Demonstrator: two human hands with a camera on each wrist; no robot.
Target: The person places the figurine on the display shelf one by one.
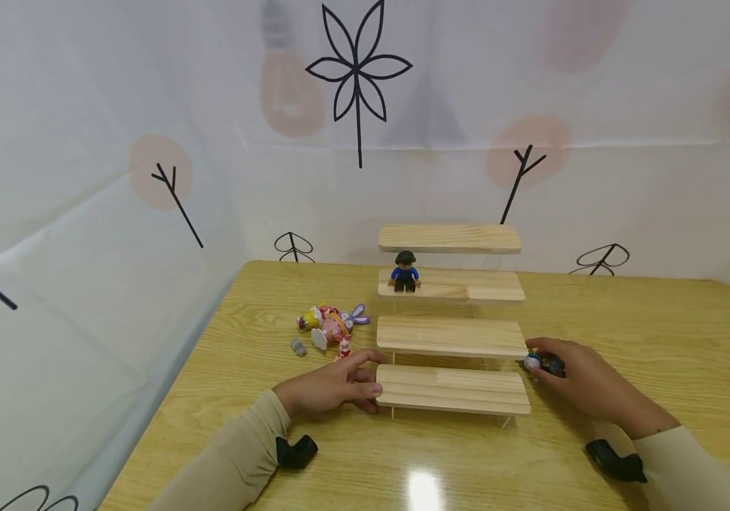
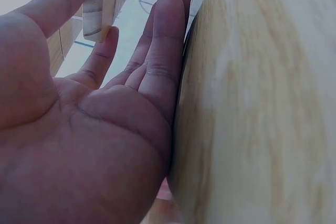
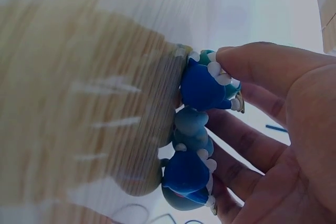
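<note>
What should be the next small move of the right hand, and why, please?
Probably the right hand should lift one of the blue toys onto the bottom board. The hand is already around these toys, near the board's right end; this board bears no toy, and the left hand grips its left end.

White sheet (image 1: 428,188) hanging at the back, printed with a black flower (image 1: 356,69) at 12 o'clock, faded bulb (image 1: 291,92) at 11, black twig (image 1: 516,184) around 2. Yellowish wood-grain table (image 1: 633,312) below, kinda shiny near 6.
</note>
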